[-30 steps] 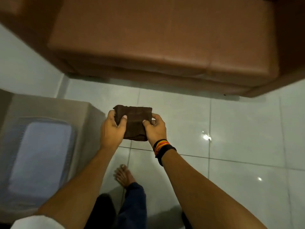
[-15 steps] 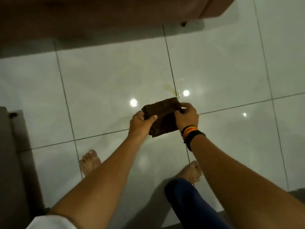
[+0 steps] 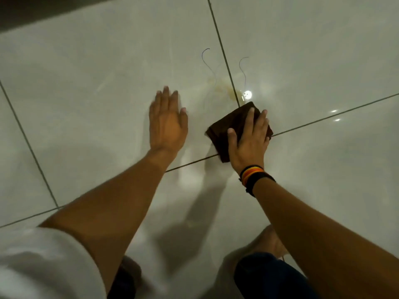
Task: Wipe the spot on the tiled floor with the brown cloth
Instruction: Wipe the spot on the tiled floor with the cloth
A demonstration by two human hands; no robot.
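Observation:
The folded brown cloth (image 3: 226, 130) lies flat on the white tiled floor (image 3: 86, 104), over the crossing of two grout lines. My right hand (image 3: 250, 139) presses down on it with fingers spread; banded bracelets circle that wrist. A yellowish spot (image 3: 224, 88) stains the tile just beyond the cloth's far corner, beside the grout line, and the cloth does not cover it. My left hand (image 3: 167, 124) is flat and empty, fingers together, on or just over the tile to the left of the cloth.
A dark strip of furniture base (image 3: 43, 9) runs along the top left. A bright lamp reflection (image 3: 247, 94) glints next to the spot. My knees in dark trousers (image 3: 269, 277) and a bare foot (image 3: 274, 240) are at the bottom edge.
Both hands held the cloth in the air before. Now the view is much lower, my left hand has let go, and my right hand has pressed the cloth onto the floor.

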